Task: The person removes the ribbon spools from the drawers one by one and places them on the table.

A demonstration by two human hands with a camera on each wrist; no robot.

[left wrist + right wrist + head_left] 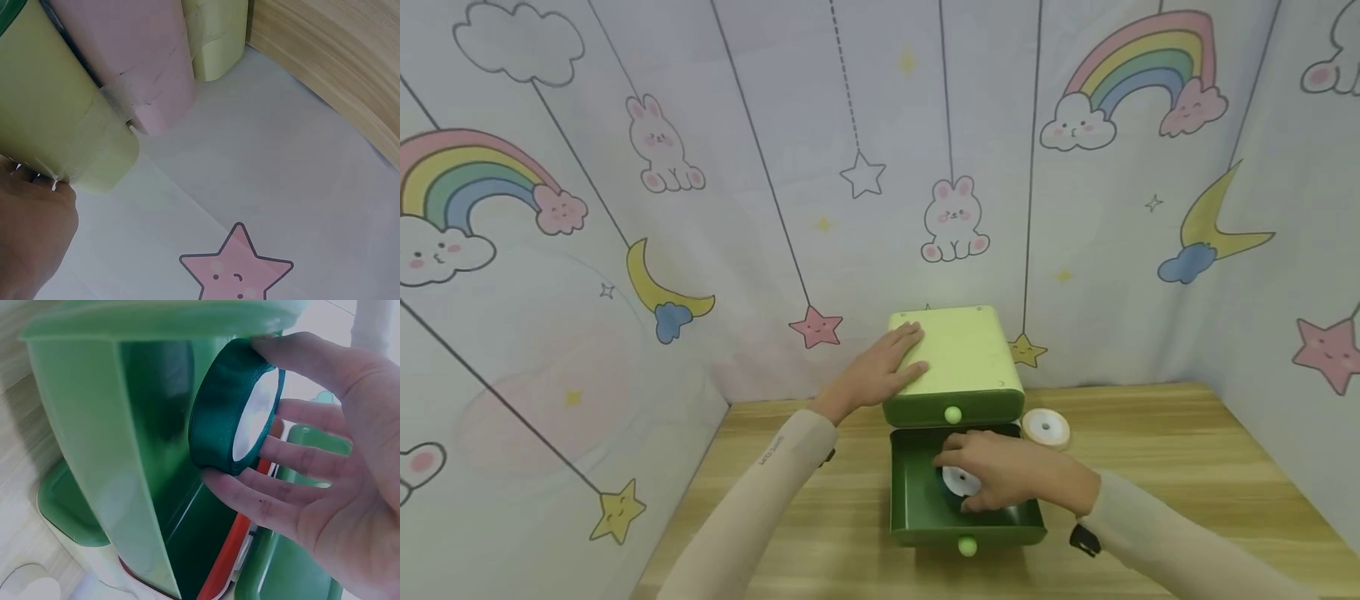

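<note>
A small cabinet with a pale yellow-green top (958,350) stands on the wooden table, its lower green drawer (914,487) pulled out toward me. My left hand (880,368) rests on the top's left part, fingers spread. In the left wrist view, that hand (34,231) lies against the yellow tier of the cabinet. My right hand (1011,468) is over the drawer and grips a roll of dark green ribbon (219,419) with a white core. Thumb and fingertips hold the roll by its outer edge, and the hand covers part of it in the head view.
A pale ribbon spool (1047,427) with a white face lies on the table right of the cabinet. The upper drawer (917,410) is shut, with a round knob (952,415). A printed cloth backdrop (865,242) surrounds the table (1165,467) at the back and sides.
</note>
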